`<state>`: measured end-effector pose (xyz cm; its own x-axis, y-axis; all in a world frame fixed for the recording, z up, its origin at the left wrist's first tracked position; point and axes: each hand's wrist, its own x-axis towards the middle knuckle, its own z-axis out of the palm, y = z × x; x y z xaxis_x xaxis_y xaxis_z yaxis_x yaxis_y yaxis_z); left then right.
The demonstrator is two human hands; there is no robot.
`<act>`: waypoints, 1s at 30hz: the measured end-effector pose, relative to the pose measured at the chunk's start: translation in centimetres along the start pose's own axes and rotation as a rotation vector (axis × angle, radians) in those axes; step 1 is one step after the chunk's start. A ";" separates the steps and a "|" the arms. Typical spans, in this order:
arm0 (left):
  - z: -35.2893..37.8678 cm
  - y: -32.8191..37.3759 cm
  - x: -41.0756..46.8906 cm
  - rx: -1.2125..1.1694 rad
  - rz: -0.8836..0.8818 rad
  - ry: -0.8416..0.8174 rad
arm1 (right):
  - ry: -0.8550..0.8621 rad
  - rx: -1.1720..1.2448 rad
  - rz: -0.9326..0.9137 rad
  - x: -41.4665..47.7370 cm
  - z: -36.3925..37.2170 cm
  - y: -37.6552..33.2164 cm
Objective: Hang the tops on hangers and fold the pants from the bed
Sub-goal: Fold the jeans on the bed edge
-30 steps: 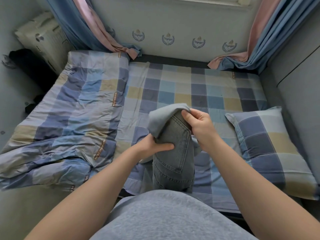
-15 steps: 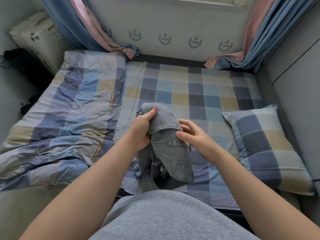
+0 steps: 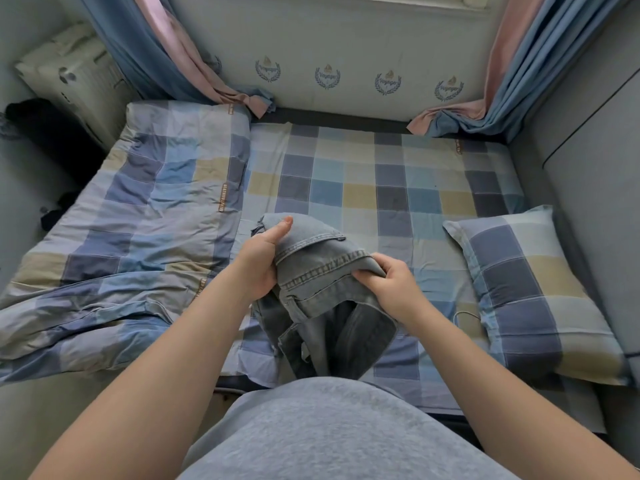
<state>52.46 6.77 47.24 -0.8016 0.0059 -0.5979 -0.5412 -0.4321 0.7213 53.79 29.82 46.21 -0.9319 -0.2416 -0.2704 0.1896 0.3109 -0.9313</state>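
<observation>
left grip (image 3: pixel 260 263) curled closed, right grip (image 3: pixel 393 289) pinching

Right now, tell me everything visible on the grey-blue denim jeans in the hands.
The faded grey-blue denim jeans are bunched and folded over, held above the near part of the checked bed sheet. Pale double stitching lines the seams; a darker inner side shows below, where loose ends hang toward the person. The left hand grips the left side, thumb on top of the fold; the right hand pinches the right edge. Contact with the bed cannot be told.
</observation>
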 end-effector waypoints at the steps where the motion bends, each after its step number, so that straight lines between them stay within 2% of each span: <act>1: 0.1 0.0 -0.1 0.083 -0.002 0.007 | 0.029 0.011 0.014 0.2 -0.1 -0.3; 3: 0.7 -0.5 -0.4 0.290 0.040 0.055 | 0.091 0.060 0.061 0.5 -0.3 -1.0; 6: 1.1 -1.8 -0.9 0.787 0.323 0.117 | 0.112 0.151 0.166 0.9 -0.5 -2.7; 8: 1.4 -2.2 -1.3 1.033 0.523 -0.014 | 0.071 0.181 0.205 1.2 -0.7 -3.9; 10: 2.1 -2.8 -1.6 1.165 0.552 -0.186 | 0.010 0.211 0.232 1.4 -0.7 -5.1; 11: 2.4 -3.3 -1.6 1.208 0.554 -0.212 | -0.019 0.224 0.248 1.5 -0.7 -5.5; 15: 2.8 -4.7 -1.6 1.160 0.655 0.006 | -0.111 0.284 0.324 1.2 -0.7 -6.5; 18: 2.1 -4.6 -1.6 1.141 0.666 0.023 | -0.132 0.339 0.323 0.9 -0.9 -5.4; 21: 2.2 -3.8 -1.7 0.970 0.583 0.090 | -0.210 0.402 0.272 0.1 -0.6 -3.5; 24: 2.9 -2.2 -1.1 0.695 0.442 0.222 | -0.263 0.248 0.210 -1.5 0.7 -0.9; 27: 3.6 -1.5 -0.7 0.640 0.299 0.152 | -0.280 0.097 0.180 -2.8 2.6 1.0; 30: 4.4 -1.6 -1.2 0.608 0.231 0.050 | -0.217 0.096 0.154 -3.1 4.0 1.2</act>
<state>53.16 11.36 48.35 -0.9095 -0.0745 -0.4090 -0.4157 0.1705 0.8934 58.11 27.22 44.97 -0.8037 -0.3930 -0.4468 0.3621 0.2729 -0.8913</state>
